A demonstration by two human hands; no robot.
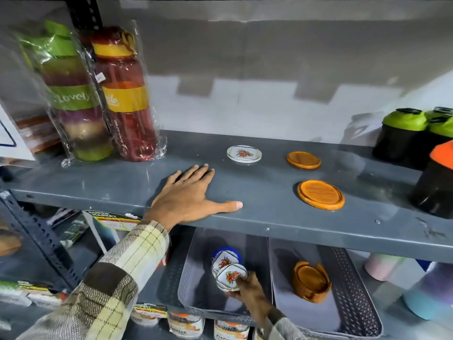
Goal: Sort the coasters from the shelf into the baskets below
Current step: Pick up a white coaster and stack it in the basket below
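Note:
My left hand (188, 195) lies flat and spread on the grey shelf (269, 217), holding nothing. On the shelf sit a white floral coaster (244, 154) and two orange wooden coasters (303, 160) (321, 194). Below, my right hand (250, 290) grips a white floral coaster (231, 276) inside the left grey basket (188, 285), over another floral coaster (225, 261) and a blue holder. The right grey basket (353, 290) holds a wooden coaster holder (310, 280) with orange coasters in it.
Wrapped bottles (122, 94) stand at the shelf's left. Green-lidded black containers (402, 136) and an orange-lidded one (436, 182) crowd the right end. Jars (186, 325) and boxes sit below the baskets, pastel cups (426, 293) at right.

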